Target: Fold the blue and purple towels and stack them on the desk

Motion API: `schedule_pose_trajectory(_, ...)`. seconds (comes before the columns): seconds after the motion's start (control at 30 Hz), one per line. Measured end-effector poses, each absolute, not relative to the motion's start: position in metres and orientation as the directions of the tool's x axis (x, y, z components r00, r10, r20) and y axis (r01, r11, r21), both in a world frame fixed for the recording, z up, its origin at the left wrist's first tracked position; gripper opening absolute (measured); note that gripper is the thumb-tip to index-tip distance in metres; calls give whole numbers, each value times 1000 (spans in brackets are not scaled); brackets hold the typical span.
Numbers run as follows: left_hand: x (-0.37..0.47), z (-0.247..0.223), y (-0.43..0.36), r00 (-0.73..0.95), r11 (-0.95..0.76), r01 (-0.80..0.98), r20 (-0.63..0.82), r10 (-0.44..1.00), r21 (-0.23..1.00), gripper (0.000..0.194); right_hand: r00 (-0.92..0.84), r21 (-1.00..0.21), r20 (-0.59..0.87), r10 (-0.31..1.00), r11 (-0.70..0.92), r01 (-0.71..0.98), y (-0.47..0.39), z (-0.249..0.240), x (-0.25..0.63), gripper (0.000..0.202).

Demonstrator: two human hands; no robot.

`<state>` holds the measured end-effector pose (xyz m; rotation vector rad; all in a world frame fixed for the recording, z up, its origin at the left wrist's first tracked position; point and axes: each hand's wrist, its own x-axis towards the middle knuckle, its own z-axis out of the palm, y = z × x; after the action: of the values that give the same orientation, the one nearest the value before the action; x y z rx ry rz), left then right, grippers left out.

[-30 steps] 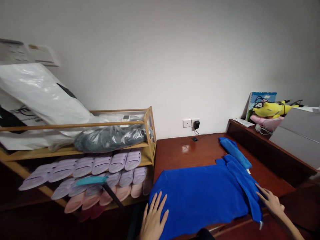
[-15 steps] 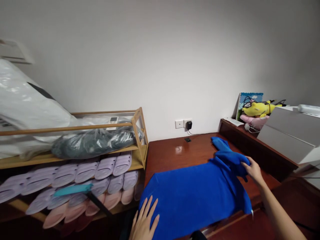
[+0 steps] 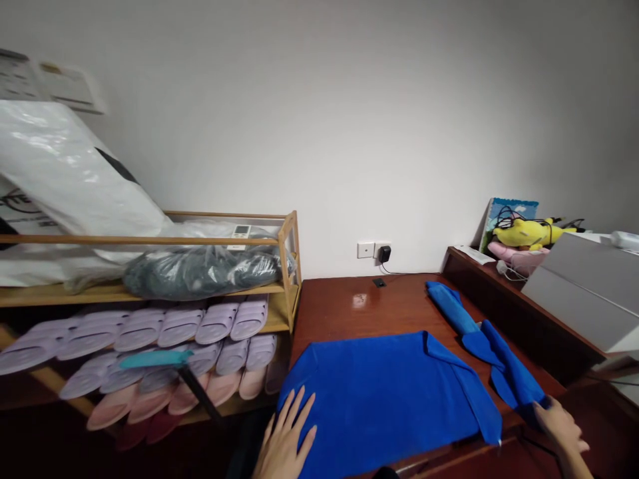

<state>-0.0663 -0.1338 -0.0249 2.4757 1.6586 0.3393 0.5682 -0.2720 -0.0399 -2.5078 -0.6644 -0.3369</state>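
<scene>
A wide blue cloth (image 3: 384,399) lies spread over the near part of the reddish-brown wooden desk (image 3: 339,309), its right side folded over in a slanting flap. My left hand (image 3: 287,439) rests flat on its left edge, fingers stretched out. At the right, my right hand (image 3: 562,426) is closed at the near end of a separate narrow, rumpled blue cloth (image 3: 509,366); the fingertips are partly hidden. Behind that piece, a rolled or folded blue cloth (image 3: 449,309) lies along the desk's right side.
A wooden rack (image 3: 289,266) on the left holds purple slippers (image 3: 214,324), pink slippers (image 3: 224,386) and a plastic-wrapped dark bundle (image 3: 200,273). A raised ledge (image 3: 524,299) on the right carries a yellow plush toy (image 3: 526,234) and white boxes (image 3: 574,279). A black plug (image 3: 384,253) sits in the wall socket.
My right hand has moved right and toward me, drawing the bunched narrow cloth out into a strip apart from the wide cloth. My left hand stays in place. The view has shifted slightly.
</scene>
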Motion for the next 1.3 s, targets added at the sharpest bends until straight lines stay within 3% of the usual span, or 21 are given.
schedule_pose_trajectory(0.07,-67,-25,-135,369,-389,893,129,921,227,50,802,-374,421,423,-725,579,-258,-32,546,59)
schedule_pose_trajectory(0.1,-66,-24,-135,375,-399,893,148,915,208,50,752,-365,439,492,-667,649,-247,-27,528,56)
schedule_pose_trajectory(0.13,-64,-23,-136,384,-412,893,172,907,181,50,624,-346,451,639,-519,782,-236,-22,506,53)
schedule_pose_trajectory(0.2,-57,-18,-135,420,-451,886,224,879,108,50,338,-400,327,883,-195,896,-213,-16,455,46)
schedule_pose_trajectory(0.27,-47,-12,-132,490,-515,856,251,835,43,48,166,-428,149,975,-87,899,-192,-18,405,44)
schedule_pose_trajectory(0.4,-30,-8,-118,577,-588,809,200,792,-9,51,309,-391,28,951,-274,879,-158,-30,362,44)
schedule_pose_trajectory(0.57,-53,-15,-87,503,-499,864,161,849,-65,63,548,-348,36,836,-503,791,-130,-23,411,58)
schedule_pose_trajectory(0.73,-87,-7,-59,338,-339,940,197,920,-30,49,535,-327,171,828,-464,823,-128,-20,433,65)
schedule_pose_trajectory(0.83,-86,-5,-57,220,-229,973,264,939,2,51,463,-238,281,841,-406,882,-138,-38,410,62)
schedule_pose_trajectory(0.9,-76,-8,-65,252,-276,960,286,925,48,51,441,-168,275,854,-409,897,-146,-51,397,63)
schedule_pose_trajectory(1.0,-60,-14,-82,372,-403,905,210,904,133,52,420,-70,193,887,-414,907,-155,-65,400,62)
schedule_pose_trajectory(1.13,-50,-14,-94,363,-373,905,83,928,204,52,557,75,131,820,-568,819,-162,-66,450,58)
schedule_pose_trajectory(1.3,-53,-12,-93,366,-373,901,76,928,222,52,644,103,208,736,-672,734,-175,-56,494,57)
